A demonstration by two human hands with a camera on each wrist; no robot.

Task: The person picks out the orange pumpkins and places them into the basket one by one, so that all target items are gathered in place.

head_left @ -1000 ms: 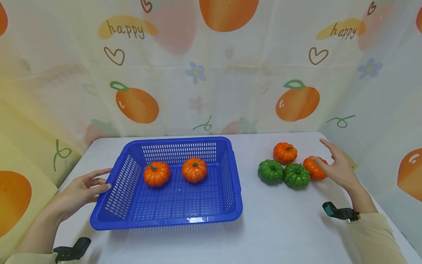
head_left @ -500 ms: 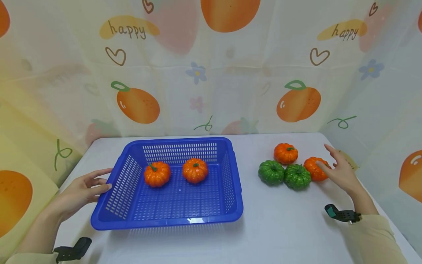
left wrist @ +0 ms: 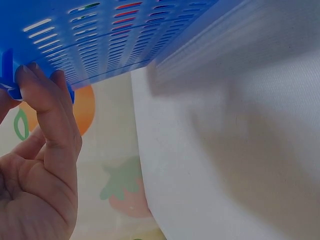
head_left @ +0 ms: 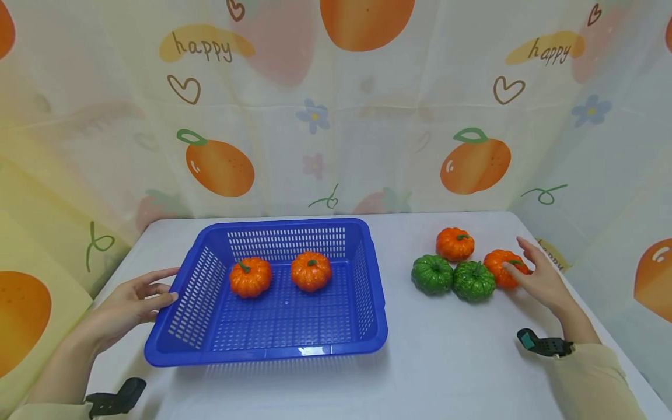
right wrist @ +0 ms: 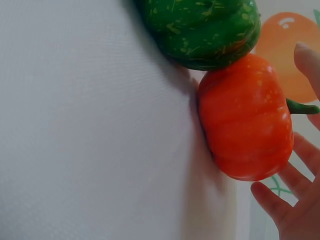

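My left hand point(head_left: 137, 303) grips the left rim of a blue plastic basket point(head_left: 231, 354), thumb on top. In the left wrist view its fingertips point(left wrist: 30, 80) curl against the basket's edge. Two small orange pumpkins, one on the left point(head_left: 250, 277) and one on the right point(head_left: 311, 272), sit inside. My right hand point(head_left: 545, 283) is around the right side of another orange pumpkin point(head_left: 496, 266) on the table. The right wrist view shows its fingers spread beside this orange pumpkin point(right wrist: 245, 120), not closed on it; whether the thumb touches it I cannot tell.
Left of that pumpkin are two green pumpkins, a nearer one point(head_left: 473, 282) and one farther left point(head_left: 432, 274). Behind them sits another orange pumpkin point(head_left: 455, 244). A printed cloth point(head_left: 367, 157) hangs along the back of the white table point(head_left: 436, 356).
My right hand has lowered slightly and come in closer around the rightmost orange pumpkin, its thumb now in front of it. The left hand and basket stay put.
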